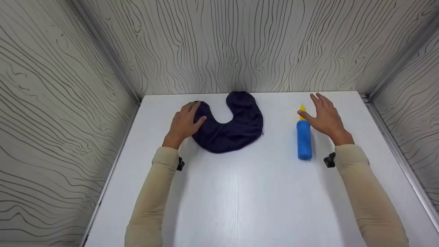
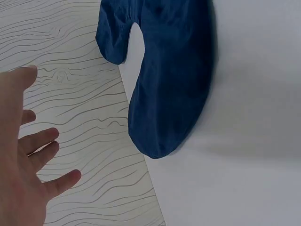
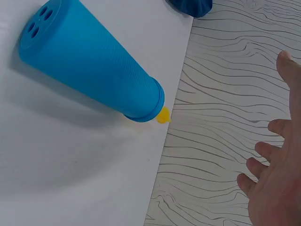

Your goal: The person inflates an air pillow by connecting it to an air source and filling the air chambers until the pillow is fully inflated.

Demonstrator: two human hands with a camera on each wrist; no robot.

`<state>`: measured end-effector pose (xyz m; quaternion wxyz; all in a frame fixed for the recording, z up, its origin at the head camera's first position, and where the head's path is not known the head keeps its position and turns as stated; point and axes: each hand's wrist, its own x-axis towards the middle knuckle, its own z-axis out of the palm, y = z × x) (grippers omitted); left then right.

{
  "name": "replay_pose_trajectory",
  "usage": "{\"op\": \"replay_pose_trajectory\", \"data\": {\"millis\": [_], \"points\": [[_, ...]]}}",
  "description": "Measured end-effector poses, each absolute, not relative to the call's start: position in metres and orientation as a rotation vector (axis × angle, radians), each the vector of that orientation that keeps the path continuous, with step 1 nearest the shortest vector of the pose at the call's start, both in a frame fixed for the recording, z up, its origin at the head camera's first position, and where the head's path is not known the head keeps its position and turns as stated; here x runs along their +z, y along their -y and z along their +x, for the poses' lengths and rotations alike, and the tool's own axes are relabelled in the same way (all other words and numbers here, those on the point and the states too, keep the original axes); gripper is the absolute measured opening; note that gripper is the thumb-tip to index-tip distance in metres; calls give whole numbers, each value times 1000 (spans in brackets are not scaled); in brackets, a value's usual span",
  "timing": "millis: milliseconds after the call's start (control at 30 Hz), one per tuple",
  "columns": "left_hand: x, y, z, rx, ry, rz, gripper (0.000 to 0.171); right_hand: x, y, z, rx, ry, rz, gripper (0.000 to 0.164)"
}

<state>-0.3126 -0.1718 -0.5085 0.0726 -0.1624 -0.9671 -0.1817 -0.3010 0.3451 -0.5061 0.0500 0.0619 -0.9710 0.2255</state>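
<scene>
A dark blue U-shaped neck pillow cover [image 1: 236, 133], flat-looking, lies on the white table with its opening toward the back wall. My left hand [image 1: 185, 121] hovers over its left end with fingers spread; the left wrist view shows a gap between the hand [image 2: 23, 155] and the fabric [image 2: 169, 80]. To the right lies a blue balloon pump [image 1: 304, 140] with a yellow nozzle [image 1: 302, 113] pointing to the back. My right hand [image 1: 325, 118] is held above and right of the nozzle, fingers extended, holding nothing. In the right wrist view the pump [image 3: 94, 61] stands apart from the hand [image 3: 277, 165].
The white table [image 1: 236, 192] meets a wood-grain patterned back wall [image 1: 233, 48]. Similar panels stand at the left [image 1: 51, 137] and right [image 1: 418, 92], with metal strips along the table's sides. A small black device [image 1: 330, 160] sits at the right wrist.
</scene>
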Motion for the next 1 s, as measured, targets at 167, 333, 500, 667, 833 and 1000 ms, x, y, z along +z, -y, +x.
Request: {"op": "replay_pose_trajectory", "data": {"millis": [167, 333, 500, 667, 833, 1000], "points": [[-515, 154, -313, -549, 2774, -547, 56, -510, -330, -303, 822, 2949, 150, 87], [-523, 132, -313, -566, 2670, -601, 42, -520, -312, -304, 1023, 2903, 152, 74], [-533, 108, -310, -606, 2656, -620, 32, -534, -294, -308, 1201, 2849, 171, 59], [-542, 81, -305, -634, 2670, -630, 24, -545, -279, -316, 1309, 2822, 104, 48], [-555, 53, -302, -651, 2668, -647, 20, -558, -263, -324, 1464, 2772, 6, 40], [-563, 28, -295, -639, 2700, -645, 18, -572, -248, -333, 1467, 2795, -59, 37]]}}
